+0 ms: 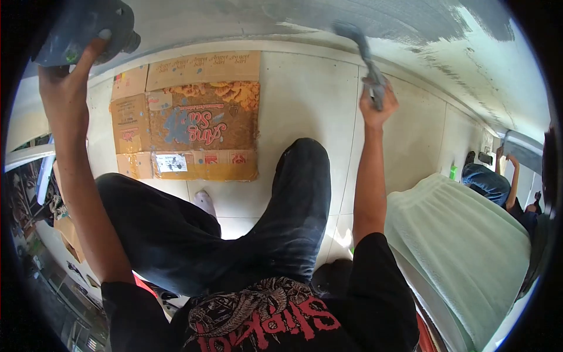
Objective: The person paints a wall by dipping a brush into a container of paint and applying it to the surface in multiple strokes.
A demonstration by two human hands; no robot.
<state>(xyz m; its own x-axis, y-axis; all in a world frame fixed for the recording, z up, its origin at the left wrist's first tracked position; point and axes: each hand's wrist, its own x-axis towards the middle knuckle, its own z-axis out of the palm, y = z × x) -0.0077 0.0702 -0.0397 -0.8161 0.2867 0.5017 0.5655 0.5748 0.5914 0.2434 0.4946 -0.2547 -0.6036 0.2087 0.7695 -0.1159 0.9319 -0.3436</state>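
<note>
My left hand (71, 97) is raised at the upper left, gripping a dark grey, paint-stained container (97, 29) with the thumb on its outside; the other fingers are mostly hidden. My right hand (378, 102) is closed around the handle of a grey-coated paintbrush (362, 50). The brush's head overlaps the lower part of the wall (246, 20), which carries uneven grey paint with paler streaks towards the right. Below the wall, between my arms, a flattened cardboard box (202, 120) lies on the floor with grey splashes on it.
Pale tiles (305, 94) cover the floor. A mattress-like pad with a light green cover (457, 246) stands to my right. Beyond it another person (489, 182) has raised arms near the wall. Assorted clutter (38, 205) fills the far left.
</note>
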